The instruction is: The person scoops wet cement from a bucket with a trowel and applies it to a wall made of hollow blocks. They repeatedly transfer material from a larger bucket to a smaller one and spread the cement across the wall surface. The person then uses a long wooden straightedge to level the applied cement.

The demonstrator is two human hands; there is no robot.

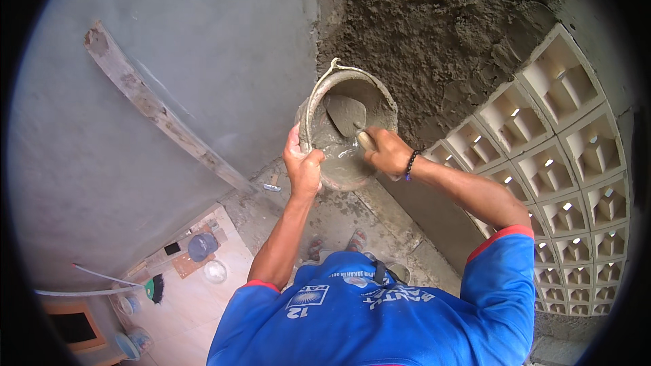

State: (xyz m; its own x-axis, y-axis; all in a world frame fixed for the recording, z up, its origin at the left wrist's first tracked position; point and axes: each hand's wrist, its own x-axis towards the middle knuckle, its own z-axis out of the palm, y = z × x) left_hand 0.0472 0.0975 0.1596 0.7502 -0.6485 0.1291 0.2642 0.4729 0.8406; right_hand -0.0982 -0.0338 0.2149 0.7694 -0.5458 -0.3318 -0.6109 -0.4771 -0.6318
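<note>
A cement-smeared bucket [342, 173] with a wire handle is raised at the centre of the view, tilted so its inside shows wet grey mortar. My left hand [302, 166] grips the bucket's left side, fingers wrapped over the rim. Inside the bucket, my right hand [386, 152] holds a trowel [346, 115] by its handle, the blade coated with mortar. Just beyond the bucket, rough wet plaster [441, 41] covers the upper right wall, beside a bank of square pale ventilation blocks [563, 135].
A smooth grey wall [169, 41] fills the left, with a long wooden plank [156, 112] against it. Below are a concrete walkway [420, 264], my sandalled feet, and a tiled floor [224, 298] holding a blue container [202, 247], a white tub [215, 271] and a broom head [154, 289].
</note>
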